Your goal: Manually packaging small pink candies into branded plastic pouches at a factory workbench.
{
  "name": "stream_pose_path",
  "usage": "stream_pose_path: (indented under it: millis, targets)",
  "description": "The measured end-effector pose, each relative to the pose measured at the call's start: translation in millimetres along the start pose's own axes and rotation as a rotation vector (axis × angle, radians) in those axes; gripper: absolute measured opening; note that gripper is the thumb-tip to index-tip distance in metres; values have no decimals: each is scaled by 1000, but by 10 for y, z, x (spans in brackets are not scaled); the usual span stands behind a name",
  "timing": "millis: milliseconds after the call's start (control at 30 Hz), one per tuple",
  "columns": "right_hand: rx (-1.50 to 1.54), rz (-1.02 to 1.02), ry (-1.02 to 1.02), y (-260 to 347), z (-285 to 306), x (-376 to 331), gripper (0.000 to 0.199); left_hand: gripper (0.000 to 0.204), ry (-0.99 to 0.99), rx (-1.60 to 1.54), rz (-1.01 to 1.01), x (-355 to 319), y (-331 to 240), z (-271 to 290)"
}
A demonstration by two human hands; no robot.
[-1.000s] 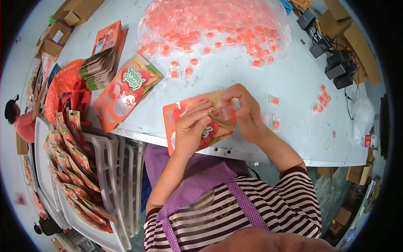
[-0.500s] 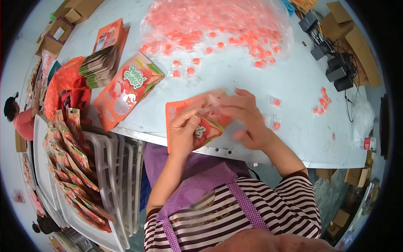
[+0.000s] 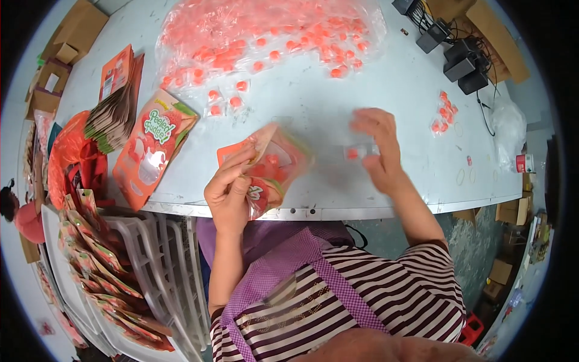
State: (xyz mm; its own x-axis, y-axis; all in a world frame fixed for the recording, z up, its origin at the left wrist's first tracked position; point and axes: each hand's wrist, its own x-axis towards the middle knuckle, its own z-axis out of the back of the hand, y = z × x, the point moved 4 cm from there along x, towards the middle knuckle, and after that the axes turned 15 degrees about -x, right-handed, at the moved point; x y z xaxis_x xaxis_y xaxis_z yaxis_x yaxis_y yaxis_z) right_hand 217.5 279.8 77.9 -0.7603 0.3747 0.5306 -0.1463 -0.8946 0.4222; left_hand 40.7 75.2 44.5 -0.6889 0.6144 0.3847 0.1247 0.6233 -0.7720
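My left hand (image 3: 228,196) grips a red-orange candy pouch (image 3: 265,192) by its near left side, above the table's front edge. The pouch mouth gapes toward the right, and round red candies show inside. To the right, my right hand (image 3: 386,154) is over the table, apart from the pouch, with fingers and thumb spread and blurred at the tips. Beside its thumb lies a red candy in a clear wrapper (image 3: 353,153). I see nothing held in that hand.
A large clear bag of red candies (image 3: 265,39) lies at the back, several wrapped candies (image 3: 236,102) before it. Left are a flat pouch (image 3: 151,145), a pouch stack (image 3: 114,114) and a crate (image 3: 145,259) of pouches. Black adapters (image 3: 464,66) sit far right.
My right hand has moved from the pouch mouth rightward to the loose candies. The pouch, still in my left hand, now gapes wider and shows candies inside. The whole view has shifted.
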Motion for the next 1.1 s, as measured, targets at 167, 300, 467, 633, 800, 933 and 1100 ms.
stream_pose_path:
  millis: [167,300,467,633,800,933,1100]
  targets:
    - [-571,-92,310,-343,-180,-397,54,14,-11,12,38,46,10,-23]
    - [-477,18,369,-258,-325,-374,36,17,49,82,13,8,5,-54]
    - [-361,23,333,-315,-403,-285,18,20,65,75,6,29,31,-102]
    - [550,-40,-188,421,-45,280,16,20,33,93,47,31,-16,-187]
    - [282,223,-157,879,-280,644,19,19,-76,-113,122,10,-6,-236]
    - [328,188,-68,869,-398,672,26,19,-140,-193,130,11,-9,-226]
    - [354,203,39,941,-375,727,32,20,-117,-97,114,10,-54,-211]
